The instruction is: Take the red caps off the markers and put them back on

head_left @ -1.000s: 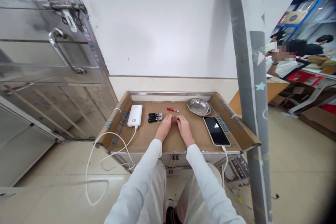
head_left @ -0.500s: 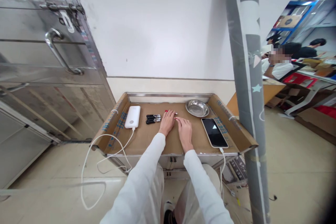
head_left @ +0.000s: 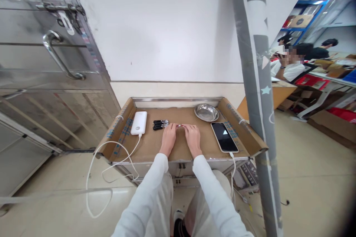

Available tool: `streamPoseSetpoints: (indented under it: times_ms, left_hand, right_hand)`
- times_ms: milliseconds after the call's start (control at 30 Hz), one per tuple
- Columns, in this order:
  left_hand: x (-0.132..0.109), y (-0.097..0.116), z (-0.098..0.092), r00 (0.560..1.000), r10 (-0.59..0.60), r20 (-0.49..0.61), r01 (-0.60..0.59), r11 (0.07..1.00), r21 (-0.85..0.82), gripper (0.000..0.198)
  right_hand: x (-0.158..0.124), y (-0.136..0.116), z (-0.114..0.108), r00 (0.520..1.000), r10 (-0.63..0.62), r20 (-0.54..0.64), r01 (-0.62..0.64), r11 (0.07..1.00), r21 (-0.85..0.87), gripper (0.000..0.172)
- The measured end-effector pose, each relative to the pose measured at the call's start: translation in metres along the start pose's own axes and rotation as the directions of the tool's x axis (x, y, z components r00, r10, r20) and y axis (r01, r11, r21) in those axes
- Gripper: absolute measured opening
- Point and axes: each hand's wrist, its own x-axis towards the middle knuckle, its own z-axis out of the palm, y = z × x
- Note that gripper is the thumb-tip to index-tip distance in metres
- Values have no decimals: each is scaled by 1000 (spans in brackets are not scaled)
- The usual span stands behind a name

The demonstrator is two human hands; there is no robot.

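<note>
My left hand (head_left: 168, 139) and my right hand (head_left: 192, 139) lie side by side at the middle of the cardboard-lined table (head_left: 150, 148). Their fingertips meet on a small red pen (head_left: 178, 126), and both hands pinch it. Three black pens (head_left: 160, 124) lie just left of my left hand. A white power bank (head_left: 139, 122) sits further left. A round metal dish (head_left: 206, 112) stands at the back right, and a black phone (head_left: 224, 137) lies to the right of my right hand.
A white cable (head_left: 111, 155) hangs from the power bank off the table's front left. A grey padded pole (head_left: 256, 81) stands right of the table. A steel door (head_left: 41, 63) is at the left. People sit at tables far right (head_left: 292, 66).
My left hand reached back to the red pen behind the black pens and brought it forward. Both hands now meet on it at the table's middle.
</note>
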Motion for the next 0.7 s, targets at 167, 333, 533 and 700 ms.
streamPoseSetpoints:
  times_ms: [167,333,533,700]
  left_hand:
    - [-1,2,-3,1000,-13,-26,13,1000,17,22]
    - [-3,3,-8,999,-32,-35,32,999,4,24]
    - [-10,5,-15,929,-314,-195,335,938,88,24]
    - [-11,3,-12,905,-388,-174,411,903,125,32]
  right_hand:
    - [0,-2,-1,1000,10,5,-10,1000,17,31]
    - [1,-9,-7,972,-171,160,143,975,170,45]
    - [-2,-11,-2,941,-239,239,197,962,188,66]
    - [-15,-1,5,976,-21,216,29,999,-37,47]
